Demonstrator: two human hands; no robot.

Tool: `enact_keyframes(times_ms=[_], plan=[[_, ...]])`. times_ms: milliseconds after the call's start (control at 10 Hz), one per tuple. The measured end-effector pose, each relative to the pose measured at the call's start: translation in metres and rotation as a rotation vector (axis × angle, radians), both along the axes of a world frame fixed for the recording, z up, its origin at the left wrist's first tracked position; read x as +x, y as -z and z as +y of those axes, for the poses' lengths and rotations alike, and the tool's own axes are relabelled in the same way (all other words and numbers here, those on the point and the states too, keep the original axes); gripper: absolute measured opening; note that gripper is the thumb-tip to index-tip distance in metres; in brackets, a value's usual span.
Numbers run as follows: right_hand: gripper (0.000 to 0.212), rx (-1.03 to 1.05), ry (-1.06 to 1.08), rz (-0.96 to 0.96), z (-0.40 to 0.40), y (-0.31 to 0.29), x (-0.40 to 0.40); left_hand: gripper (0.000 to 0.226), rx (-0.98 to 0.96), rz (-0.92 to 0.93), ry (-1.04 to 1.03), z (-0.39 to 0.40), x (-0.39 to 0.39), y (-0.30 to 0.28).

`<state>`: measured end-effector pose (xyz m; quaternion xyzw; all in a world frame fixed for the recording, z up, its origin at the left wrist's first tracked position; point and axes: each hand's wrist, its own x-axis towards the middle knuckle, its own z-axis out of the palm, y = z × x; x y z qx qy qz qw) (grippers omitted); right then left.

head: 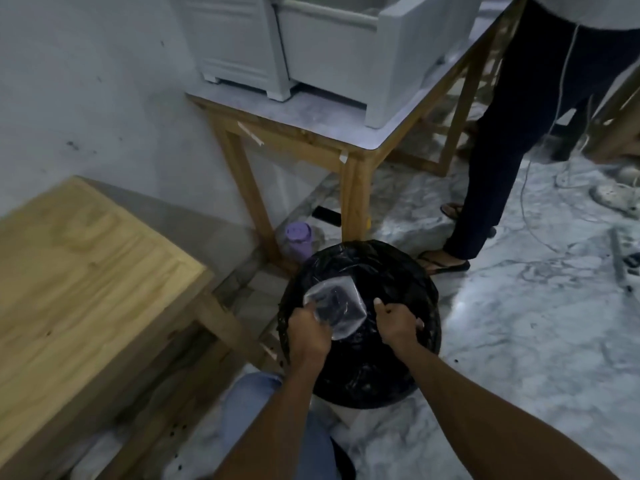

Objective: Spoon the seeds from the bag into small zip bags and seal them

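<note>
A round bin lined with a black plastic bag [388, 271] stands on the floor in front of me. My left hand [306, 332] grips a small clear zip bag [341, 303] by its lower left edge and holds it over the bin's opening. The zip bag looks see-through with the dark liner behind it; I cannot tell what is inside. My right hand [396, 323] is over the bin to the right of the zip bag, fingers curled, apparently pinching the black liner. No spoon shows.
A light wooden table [86, 265] is at my left. A second table [311, 116] with white plastic cabinets stands behind the bin. A purple bottle [298, 240] sits under it. Another person's legs [502, 168] stand at right, with cables on the marble floor.
</note>
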<state>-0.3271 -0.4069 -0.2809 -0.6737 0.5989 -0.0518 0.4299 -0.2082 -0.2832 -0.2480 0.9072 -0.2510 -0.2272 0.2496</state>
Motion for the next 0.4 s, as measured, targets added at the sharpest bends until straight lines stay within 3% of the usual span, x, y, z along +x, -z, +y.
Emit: enact_keyframes(times_ms=[100, 400], plan=[[0.058, 0.039, 0.068, -0.064, 0.006, 0.015, 0.007, 0.04, -0.005, -0.037, 0.078, -0.001, -0.005, 0.011], [0.054, -0.007, 0.004, -0.058, 0.003, -0.016, 0.01, 0.022, 0.062, -0.145, 0.012, -0.005, 0.002, -0.012]])
